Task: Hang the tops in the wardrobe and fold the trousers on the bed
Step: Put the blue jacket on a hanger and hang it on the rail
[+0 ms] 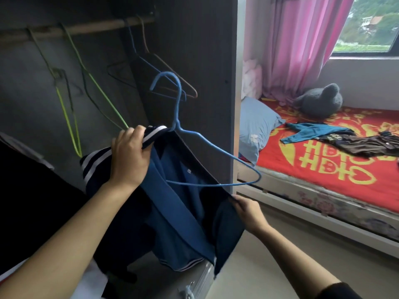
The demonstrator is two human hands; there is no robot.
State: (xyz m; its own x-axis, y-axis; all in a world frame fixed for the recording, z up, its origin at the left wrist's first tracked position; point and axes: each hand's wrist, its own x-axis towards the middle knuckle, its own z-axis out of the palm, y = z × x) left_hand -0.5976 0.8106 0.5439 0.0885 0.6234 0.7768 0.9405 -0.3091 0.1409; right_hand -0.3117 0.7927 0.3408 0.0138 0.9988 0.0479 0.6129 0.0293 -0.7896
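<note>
I hold a dark blue top (172, 203) with a white-striped collar in front of the open wardrobe (194, 50). My left hand (129, 156) grips the collar. My right hand (248, 210) pinches the top's lower right edge. A blue wire hanger (205, 145) sits partly inside the top, its hook up and its right shoulder sticking out bare. On the red bed (323, 169) at the right lie a teal garment (311, 131) and dark clothes (371, 143).
A wooden rail (75, 29) in the wardrobe carries several empty wire hangers, green (71, 117), blue and brown. A blue pillow (257, 126) and a grey plush toy (319, 100) lie on the bed. Pink curtains (302, 44) hang by the window. A metal case (194, 285) stands below.
</note>
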